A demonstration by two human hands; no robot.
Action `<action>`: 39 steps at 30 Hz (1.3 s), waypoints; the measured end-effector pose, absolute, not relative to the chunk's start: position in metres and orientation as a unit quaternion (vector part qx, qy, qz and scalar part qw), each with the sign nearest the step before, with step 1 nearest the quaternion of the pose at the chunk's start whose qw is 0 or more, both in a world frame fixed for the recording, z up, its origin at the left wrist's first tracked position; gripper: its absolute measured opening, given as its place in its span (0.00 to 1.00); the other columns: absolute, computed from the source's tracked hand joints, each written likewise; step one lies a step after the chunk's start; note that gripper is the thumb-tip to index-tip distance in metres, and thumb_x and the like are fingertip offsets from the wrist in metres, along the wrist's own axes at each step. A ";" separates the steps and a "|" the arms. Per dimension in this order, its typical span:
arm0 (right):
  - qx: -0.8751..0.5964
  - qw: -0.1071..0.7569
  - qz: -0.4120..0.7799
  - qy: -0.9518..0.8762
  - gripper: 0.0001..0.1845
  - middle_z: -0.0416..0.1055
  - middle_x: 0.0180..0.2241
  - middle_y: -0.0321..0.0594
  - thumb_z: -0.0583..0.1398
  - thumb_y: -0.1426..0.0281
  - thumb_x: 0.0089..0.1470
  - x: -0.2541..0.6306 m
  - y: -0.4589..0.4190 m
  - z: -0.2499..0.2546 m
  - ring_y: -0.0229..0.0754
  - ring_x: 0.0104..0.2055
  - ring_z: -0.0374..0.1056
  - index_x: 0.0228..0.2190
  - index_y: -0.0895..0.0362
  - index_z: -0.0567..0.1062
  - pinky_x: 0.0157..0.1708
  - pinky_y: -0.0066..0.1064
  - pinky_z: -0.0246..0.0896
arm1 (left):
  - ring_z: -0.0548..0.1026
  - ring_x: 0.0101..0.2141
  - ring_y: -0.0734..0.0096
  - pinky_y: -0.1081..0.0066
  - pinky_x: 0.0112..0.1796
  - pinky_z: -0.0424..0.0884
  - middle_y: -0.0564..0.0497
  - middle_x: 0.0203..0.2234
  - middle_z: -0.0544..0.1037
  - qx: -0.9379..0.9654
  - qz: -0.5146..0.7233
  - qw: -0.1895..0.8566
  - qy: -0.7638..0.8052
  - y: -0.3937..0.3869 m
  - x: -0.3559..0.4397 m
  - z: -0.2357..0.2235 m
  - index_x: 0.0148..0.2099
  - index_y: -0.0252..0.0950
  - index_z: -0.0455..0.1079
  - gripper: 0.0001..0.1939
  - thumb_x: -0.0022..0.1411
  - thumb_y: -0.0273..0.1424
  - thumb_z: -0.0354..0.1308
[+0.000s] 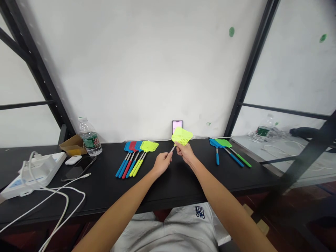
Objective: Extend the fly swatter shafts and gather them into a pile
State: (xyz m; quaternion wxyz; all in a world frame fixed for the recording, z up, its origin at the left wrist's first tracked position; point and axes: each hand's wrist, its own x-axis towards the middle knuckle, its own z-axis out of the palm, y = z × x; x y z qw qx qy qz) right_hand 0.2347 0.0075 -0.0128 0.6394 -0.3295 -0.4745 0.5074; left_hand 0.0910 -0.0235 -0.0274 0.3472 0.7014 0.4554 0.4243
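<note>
A yellow-green fly swatter [185, 136] is held up over the middle of the black table, its perforated head tilted. My right hand [184, 151] is closed round it just below the head. Lower on the handle, my left hand [163, 163] is wrapped about the grip, which is mostly hidden by the fingers. Left of my hands lies a fanned row of several fly swatters [135, 159] in blue, red and yellow-green. On the right, a green fly swatter [240, 155] and two blue fly swatters [217, 154] lie with their heads overlapping.
Against the wall, behind the held swatter, leans a small lit screen [177, 123]. At the left are a water bottle [91, 138], a cardboard box [73, 145], a white case [73, 160], a phone [80, 168] and a power strip [39, 171] with loose white cables [68, 189]. Black shelf posts [252, 66] flank the table.
</note>
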 end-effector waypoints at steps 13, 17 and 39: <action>-0.333 0.648 0.510 -0.457 0.16 0.55 0.12 0.28 0.67 0.59 0.40 0.225 0.006 -0.008 0.26 0.12 0.43 0.20 0.60 0.73 0.13 0.25 0.33 | 0.60 0.15 0.79 0.76 0.19 0.55 0.57 0.14 0.63 0.689 0.429 0.375 0.448 -0.023 0.098 -0.026 0.27 0.35 0.64 0.26 0.60 0.53 0.44; -0.336 0.653 0.507 -0.452 0.16 0.55 0.11 0.28 0.67 0.60 0.39 0.230 0.008 -0.004 0.26 0.12 0.43 0.19 0.60 0.71 0.13 0.26 0.33 | 0.60 0.16 0.78 0.75 0.20 0.55 0.57 0.14 0.63 0.693 0.423 0.376 0.446 -0.023 0.101 -0.023 0.28 0.35 0.64 0.25 0.61 0.52 0.43; -0.358 0.751 0.416 -0.369 0.17 0.54 0.13 0.29 0.67 0.61 0.40 0.278 0.019 0.003 0.27 0.13 0.44 0.19 0.58 0.68 0.11 0.25 0.35 | 0.65 0.21 0.70 0.72 0.27 0.51 0.53 0.19 0.66 0.809 0.359 0.143 0.443 -0.038 0.100 -0.024 0.29 0.39 0.62 0.19 0.68 0.42 0.41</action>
